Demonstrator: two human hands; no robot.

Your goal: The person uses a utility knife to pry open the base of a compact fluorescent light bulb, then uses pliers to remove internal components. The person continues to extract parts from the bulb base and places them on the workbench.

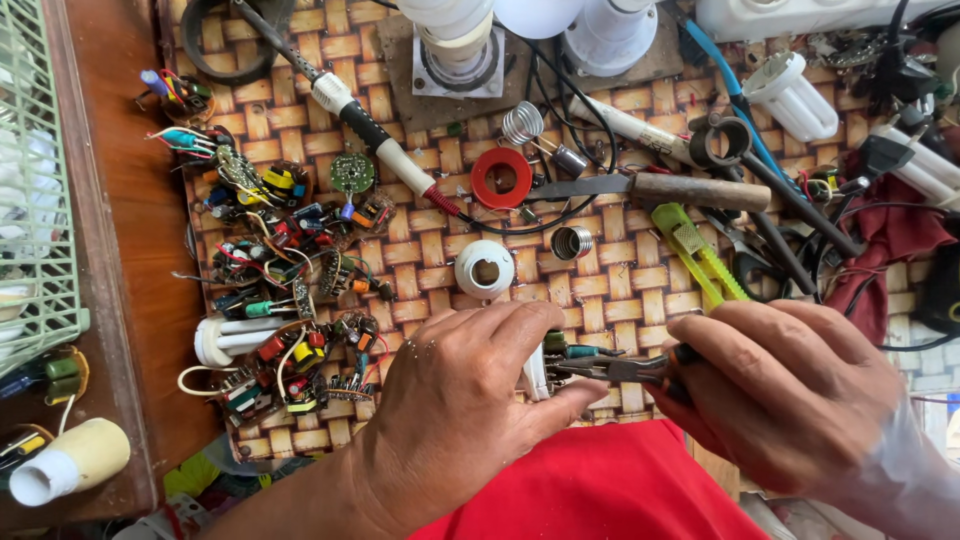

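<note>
Head view looks down on a woven mat (620, 290) crowded with lamp parts. Judged from here, the pliers (610, 368) could slip off the small circuit piece (562, 347) if the left hand's hold shifts, and the nose might nick the left fingers (575, 398), which sit just beside it. A jerk could also knock the white lamp cap (484, 268) or the screw base (571, 242) lying near. The left hand (455, 410) is curled closed, pinching a white tube (536, 372) with the circuit piece at its tip, just above the red cloth (600, 490). The right hand (790, 385) is wrapped tight around the plier handles, its jaws nearly closed at the piece.
</note>
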